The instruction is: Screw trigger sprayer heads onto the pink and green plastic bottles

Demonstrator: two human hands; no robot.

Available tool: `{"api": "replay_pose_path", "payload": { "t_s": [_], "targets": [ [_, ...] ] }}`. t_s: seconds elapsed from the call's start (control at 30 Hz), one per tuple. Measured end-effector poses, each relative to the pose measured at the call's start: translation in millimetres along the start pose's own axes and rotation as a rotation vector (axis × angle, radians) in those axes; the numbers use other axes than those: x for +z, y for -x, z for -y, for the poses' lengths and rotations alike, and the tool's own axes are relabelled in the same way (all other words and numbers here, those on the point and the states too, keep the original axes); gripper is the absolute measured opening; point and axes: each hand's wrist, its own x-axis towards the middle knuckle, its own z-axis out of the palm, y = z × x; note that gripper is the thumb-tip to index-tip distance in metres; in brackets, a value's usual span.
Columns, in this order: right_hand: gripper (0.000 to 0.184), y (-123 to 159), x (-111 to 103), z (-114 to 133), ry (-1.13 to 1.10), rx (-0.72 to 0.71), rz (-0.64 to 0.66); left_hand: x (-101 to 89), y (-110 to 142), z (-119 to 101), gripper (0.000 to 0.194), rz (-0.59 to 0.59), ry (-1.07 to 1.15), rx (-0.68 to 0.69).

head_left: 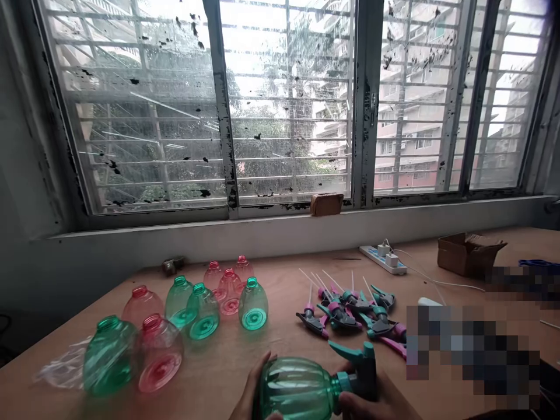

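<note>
A green see-through spray bottle (297,388) lies sideways between my hands at the bottom of the view. My left hand (250,392) is wrapped round its base end. At the neck, my right hand (371,399) grips the dark grey and teal trigger sprayer (362,373), which sits on the bottle's mouth. Whether it is fully screwed down I cannot tell. Beyond my right hand lies a heap of loose trigger sprayers (341,314) in pink, teal and grey, their white tubes pointing up and back.
Left on the table stand several open bottles, green (109,356) and red (161,353), beside a clear plastic bag (65,364). A power strip (382,259) with a white cable and a cardboard box (468,255) are back right. A brown block (326,205) rests on the windowsill.
</note>
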Motion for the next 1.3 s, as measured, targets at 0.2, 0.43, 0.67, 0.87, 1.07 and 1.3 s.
{"api": "replay_pose_path", "payload": {
  "t_s": [0.2, 0.43, 0.67, 0.87, 1.07, 1.3],
  "targets": [
    [0.055, 2, 0, 7, 0.012, -0.027, 0.028, 7.2, 15, -64, 0.085, 0.056, -0.107, -0.071],
    [0.051, 6, 2, 18, 0.051, -0.06, 0.039, 7.0, 11, -56, 0.091, 0.047, -0.051, -0.058],
    [0.05, 7, -1, 21, 0.063, -0.047, 0.041, 9.2, 14, -69, 0.086, 0.069, -0.153, -0.17],
    [0.046, 8, 1, 26, 0.06, -0.032, 0.092, 8.1, 15, -60, 0.106, 0.122, -0.146, -0.092],
    [0.051, 7, 1, 21, 0.064, -0.034, 0.066, 7.8, 10, -47, 0.073, -0.011, -0.045, -0.063],
    [0.049, 7, 0, 18, -0.01, -0.041, 0.062, 8.7, 16, -47, 0.095, 0.084, -0.175, 0.03]
  ]
}}
